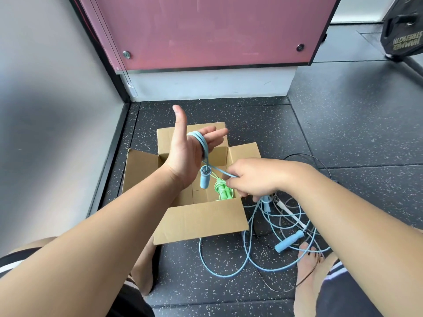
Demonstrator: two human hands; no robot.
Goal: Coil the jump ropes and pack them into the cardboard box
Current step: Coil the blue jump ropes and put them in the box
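My left hand is raised flat over the open cardboard box, fingers straight and thumb up. A light blue jump rope is looped round its fingers, and one blue handle dangles below the palm. My right hand pinches the same blue cord just right of that handle, above the box's right side. A coiled green jump rope lies inside the box. The rest of the blue cord trails in loose loops on the floor, with a second blue handle among them.
A white-handled rope and a thin black cord are tangled with the blue loops right of the box. My bare feet flank the ropes. A grey wall stands at left, a pink panel behind, a black weight plate at far right.
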